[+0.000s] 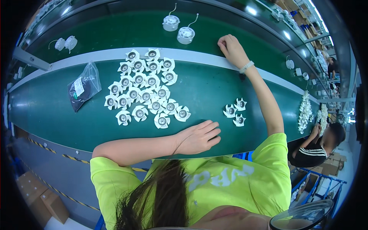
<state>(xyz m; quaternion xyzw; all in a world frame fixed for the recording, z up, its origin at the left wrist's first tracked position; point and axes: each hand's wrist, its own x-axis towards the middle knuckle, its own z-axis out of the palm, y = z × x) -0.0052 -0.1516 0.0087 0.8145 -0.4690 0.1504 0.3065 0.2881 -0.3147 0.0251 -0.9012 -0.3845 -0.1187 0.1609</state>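
My left hand [201,137] lies palm down near the close edge of the green table, its fingers lightly bent and apart, with nothing seen in it. To its left spreads a large group of white fan impellers [146,96] with grey round hubs. Three more impellers [230,111] sit apart to its right. Over the green conveyor belt [134,23], past the white rail, my right hand [232,48] is raised with its fingers curled in. Its palm side is hidden, so what it holds, if anything, does not show.
Round white housings with wires [186,35] ride on the belt, with others at far left and right. A clear plastic bag [84,87] with dark contents lies at left. At far right a person [316,145] sits beside piled white parts [305,113]. The white rail [199,54] divides table and belt.
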